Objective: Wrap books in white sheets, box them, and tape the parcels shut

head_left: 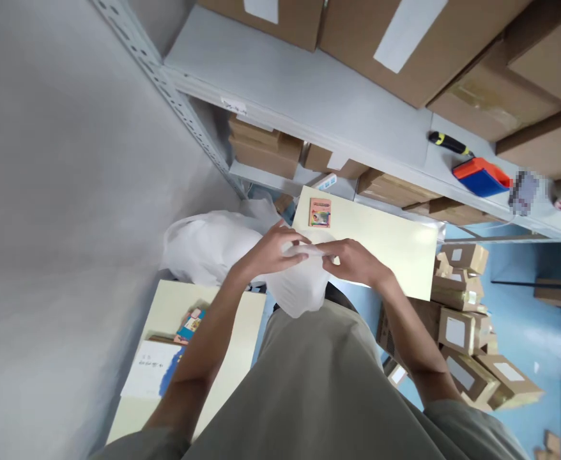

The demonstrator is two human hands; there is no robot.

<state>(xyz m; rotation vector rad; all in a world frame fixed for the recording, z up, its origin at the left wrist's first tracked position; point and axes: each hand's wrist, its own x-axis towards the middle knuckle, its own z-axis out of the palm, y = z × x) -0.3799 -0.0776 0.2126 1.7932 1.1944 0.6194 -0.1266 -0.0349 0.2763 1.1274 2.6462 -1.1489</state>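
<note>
A thin white plastic bag (297,291) hangs in front of my body, between my two hands. My left hand (278,250) holds its top edge, with fingers and thumb curled toward the middle. From the other side my right hand (354,260) pinches the same edge, its fingertips close to those of the left. Whether anything is inside the bag cannot be made out. Just beyond the hands a small pink box with a picture (319,213) lies on a cream tabletop (390,239). A larger heap of white plastic (208,246) is beside my left forearm.
Cardboard boxes fill the metal shelf (299,83) ahead. A black-and-yellow cutter (450,143) and a red-and-blue tape dispenser (482,177) lie on it. At left, a second cream table (235,326) holds a white booklet (151,367) and small boxes. Cartons (467,332) are stacked on the floor at right.
</note>
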